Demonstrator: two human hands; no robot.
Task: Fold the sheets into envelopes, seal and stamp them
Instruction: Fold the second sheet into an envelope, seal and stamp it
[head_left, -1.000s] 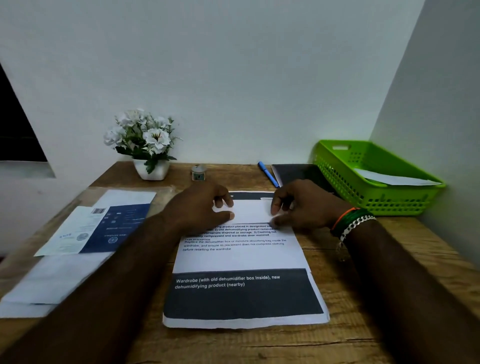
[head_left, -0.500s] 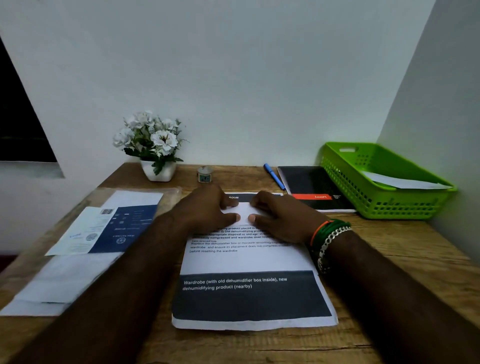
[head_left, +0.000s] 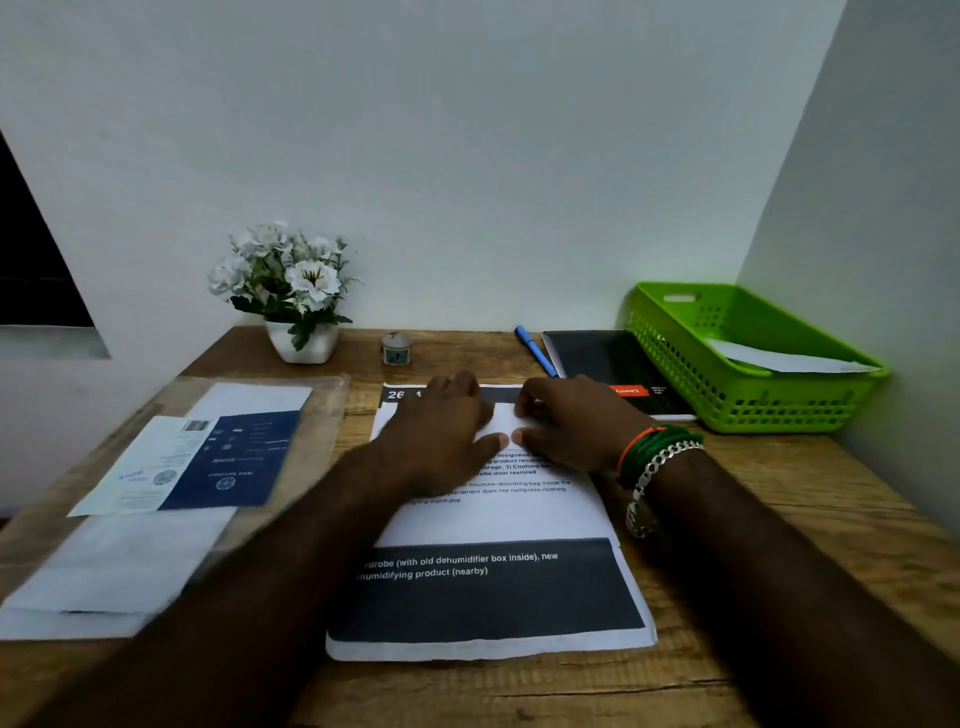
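A printed sheet (head_left: 498, 519) with black bands lies lengthwise in the middle of the wooden desk (head_left: 810, 519). Its far part is folded over into a white flap under my hands. My left hand (head_left: 441, 431) lies flat on that flap, fingers spread and pressing down. My right hand (head_left: 571, 426) rests beside it with bent fingers, its tips on the flap. The two thumb tips almost touch. A small stamp (head_left: 396, 349) stands beyond the sheet near the wall.
Loose white sheets (head_left: 130, 561) and a blue-and-white leaflet (head_left: 208, 462) lie at the left. A flower pot (head_left: 301, 340) stands at the back left. A blue pen (head_left: 535, 351), a black notebook (head_left: 602, 358) and a green basket (head_left: 748, 400) holding a paper are at the back right.
My right hand has slid left along the flap and my left hand a little right, so the thumbs now meet at the middle. The sheet stays in place.
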